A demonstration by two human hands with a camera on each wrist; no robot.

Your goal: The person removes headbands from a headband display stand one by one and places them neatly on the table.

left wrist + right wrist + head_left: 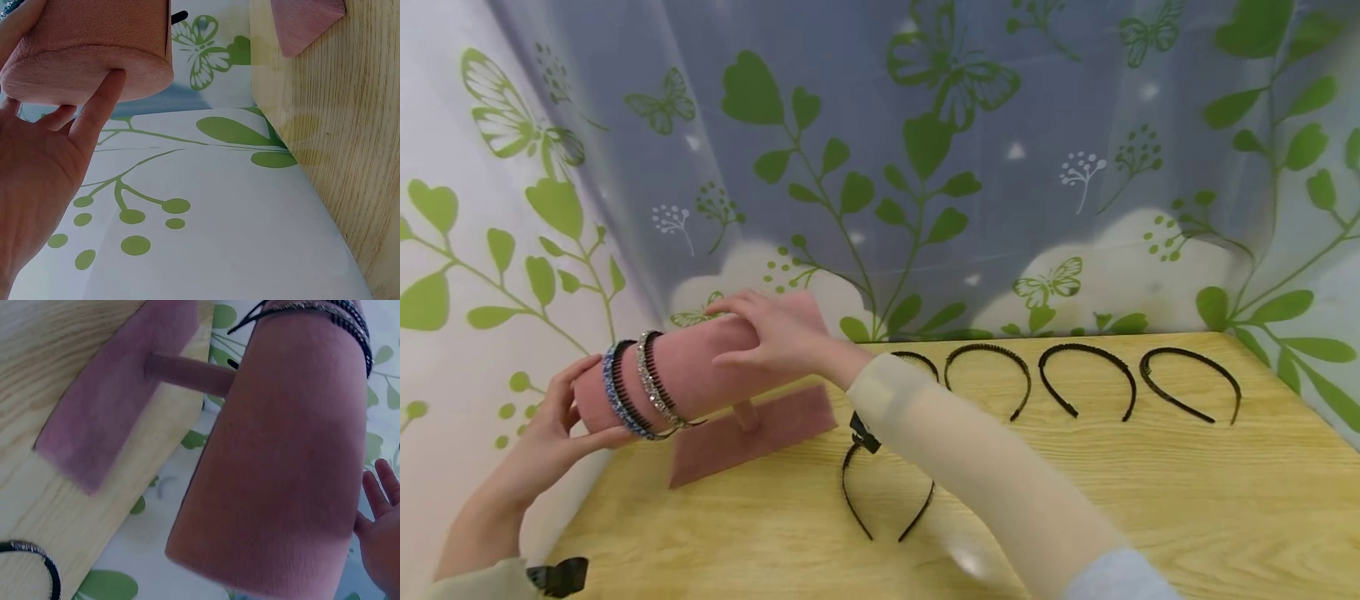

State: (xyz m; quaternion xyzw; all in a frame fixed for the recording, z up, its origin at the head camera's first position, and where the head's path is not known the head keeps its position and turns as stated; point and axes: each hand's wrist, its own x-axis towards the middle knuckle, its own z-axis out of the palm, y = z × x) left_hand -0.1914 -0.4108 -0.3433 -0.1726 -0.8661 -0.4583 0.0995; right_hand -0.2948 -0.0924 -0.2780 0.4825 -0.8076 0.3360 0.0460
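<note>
A pink plush headband display stand (703, 358) has a thick roll on a short post above a flat base (752, 437). My left hand (542, 437) grips the roll's left end, thumb below and fingers behind; a fingertip touches the end face in the left wrist view. Two toothed headbands circle the roll near that hand: a blue sparkly headband (613, 392) and a silver rhinestone headband (650, 379). My right hand (782, 337) rests on the roll's right part with fingers extended; the right wrist view shows the hand (381, 534) at the roll's side.
On the wooden table (1150, 500), dark headbands lie in a back row, including a beaded headband (988, 347), a black headband (1086, 347) and another at right (1191, 352). One partly covered headband (846, 487) lies nearer. A leaf-patterned curtain (850, 167) hangs behind.
</note>
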